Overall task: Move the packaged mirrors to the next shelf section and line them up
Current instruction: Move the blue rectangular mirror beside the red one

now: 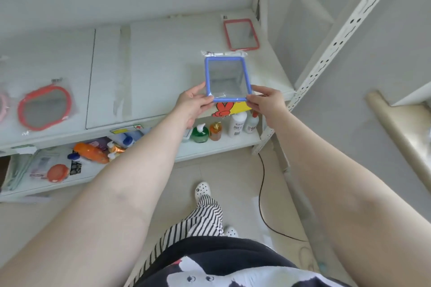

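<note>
A blue-framed square mirror (pixel 226 78) in a clear bag is held over the front right part of the white shelf (pixel 154 58). My left hand (pixel 194 101) grips its near left corner and my right hand (pixel 265 100) grips its near right corner. A red-framed square mirror (pixel 241 34) in its bag lies flat at the back right corner of the shelf. A red-framed oval mirror (pixel 44 103) in a bag lies on the left shelf section, with a pink one (pixel 3 106) cut off at the left edge.
A perforated white upright (pixel 335 44) stands just right of the shelf. The lower shelf (pixel 210 149) holds bottles, pump dispensers and packets. A black cable (pixel 262 193) runs over the tiled floor by my feet.
</note>
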`<state>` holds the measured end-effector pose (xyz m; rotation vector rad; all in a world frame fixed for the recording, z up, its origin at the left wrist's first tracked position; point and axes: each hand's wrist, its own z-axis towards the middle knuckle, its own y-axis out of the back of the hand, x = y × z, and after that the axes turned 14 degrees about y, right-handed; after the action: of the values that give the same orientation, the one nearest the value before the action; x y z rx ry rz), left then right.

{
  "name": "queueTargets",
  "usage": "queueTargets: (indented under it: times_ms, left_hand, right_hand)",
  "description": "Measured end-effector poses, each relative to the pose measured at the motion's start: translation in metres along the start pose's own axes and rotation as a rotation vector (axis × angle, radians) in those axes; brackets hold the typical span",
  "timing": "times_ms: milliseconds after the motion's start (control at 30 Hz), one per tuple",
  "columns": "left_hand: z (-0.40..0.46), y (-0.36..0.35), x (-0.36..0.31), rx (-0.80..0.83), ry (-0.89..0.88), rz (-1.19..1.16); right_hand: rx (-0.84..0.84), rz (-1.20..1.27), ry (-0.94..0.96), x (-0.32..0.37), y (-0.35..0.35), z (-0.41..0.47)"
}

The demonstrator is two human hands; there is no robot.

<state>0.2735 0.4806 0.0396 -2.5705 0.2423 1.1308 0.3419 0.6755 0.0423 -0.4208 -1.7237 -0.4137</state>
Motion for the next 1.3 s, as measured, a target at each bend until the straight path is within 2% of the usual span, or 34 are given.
queueTargets:
  times_ms: [367,567,833,1067,1300]
  left_hand:
    - [0.09,0.023,-0.061,-0.062,0.042,0.02]
    - [0.128,0.034,-0.091,-0.161,0.037,0.096]
    - [0.167,0.023,-0.117,-0.257,0.014,0.071]
    - [0.21,0.026,-0.127,-0.39,-0.025,0.096]
    - [0.242,0.024,-0.13,-0.491,-0.026,0.158]
  right_hand:
    - [0.057,-0.046,-0.02,0.015,-0.045,0.116]
    - [0.086,-0.097,-0.048,0.015,-0.074,0.164]
    - [0.143,-0.244,-0.007,0.017,-0.086,0.227]
    - [0.22,-0.222,0.029,0.015,-0.098,0.275]
    - [0.314,-0.447,0.098,-0.001,-0.102,0.303]
